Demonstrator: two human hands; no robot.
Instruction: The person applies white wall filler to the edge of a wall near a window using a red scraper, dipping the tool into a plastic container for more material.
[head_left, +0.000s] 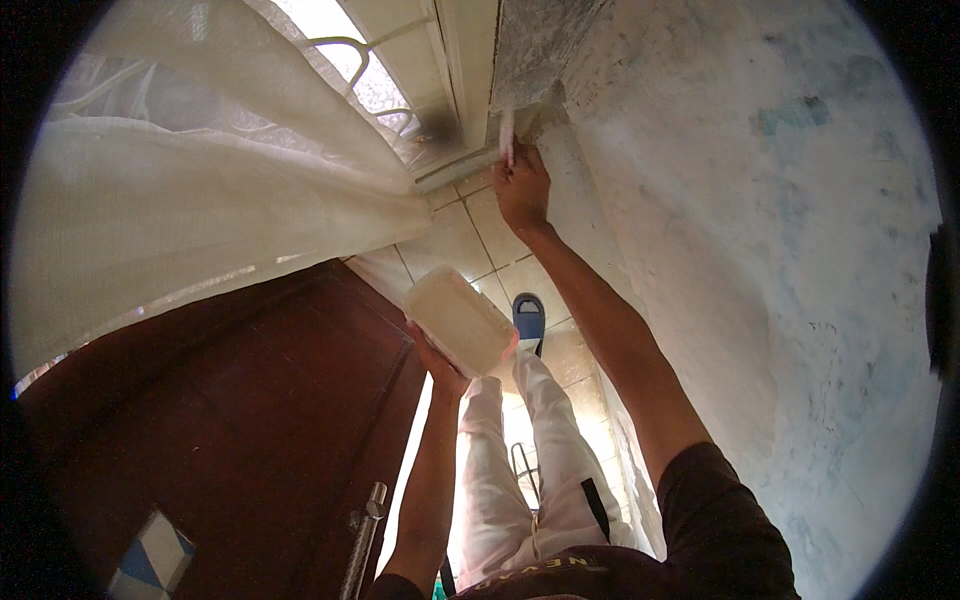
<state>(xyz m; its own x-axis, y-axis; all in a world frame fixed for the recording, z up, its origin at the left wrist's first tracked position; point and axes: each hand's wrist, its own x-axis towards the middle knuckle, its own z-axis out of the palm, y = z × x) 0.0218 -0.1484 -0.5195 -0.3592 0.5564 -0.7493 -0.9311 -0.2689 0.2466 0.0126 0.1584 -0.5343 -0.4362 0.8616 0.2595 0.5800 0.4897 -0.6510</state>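
Note:
My left hand (440, 358) is wrapped around the side and underside of a cream-coloured plastic tub (462, 318), held in front of my legs. Pale material fills the view inside the tub; whether it is liquid or just the bottom I cannot tell. Stretched far forward, my right hand (524, 188) is closed on a slim whitish tool (507, 138), which points upward and is blurred, so its exact kind is unclear. That tool is by the corner where the door frame (468, 75) meets the patchy wall (740, 250).
A sheer cream curtain (220, 215) hangs at left above a dark red-brown panel (230, 400). A metal handle (372, 505) stands near my left arm. Pale tiles (470, 235) cover the floor, and my foot wears a blue sandal (529, 312).

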